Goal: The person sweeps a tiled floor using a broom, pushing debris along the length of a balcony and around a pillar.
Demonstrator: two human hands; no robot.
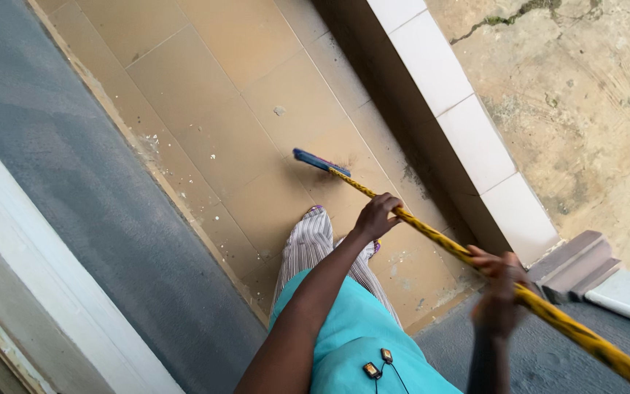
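A broom with a long yellow handle [442,239] and a blue head [319,161] rests its head on the tan tiled floor [213,95]. My left hand [378,215] grips the handle partway down, closer to the head. My right hand [499,288] holds the handle higher up, near the lower right of the view; it is blurred. My striped trouser leg [311,248] and turquoise top [359,335] show below the hands.
A low wall capped with white tiles [468,124] runs along the right of the floor, with cracked concrete ground [585,95] beyond it. A grey rough wall [74,197] and a white frame [38,292] stand at the left. Small bits of debris [279,111] lie on the tiles.
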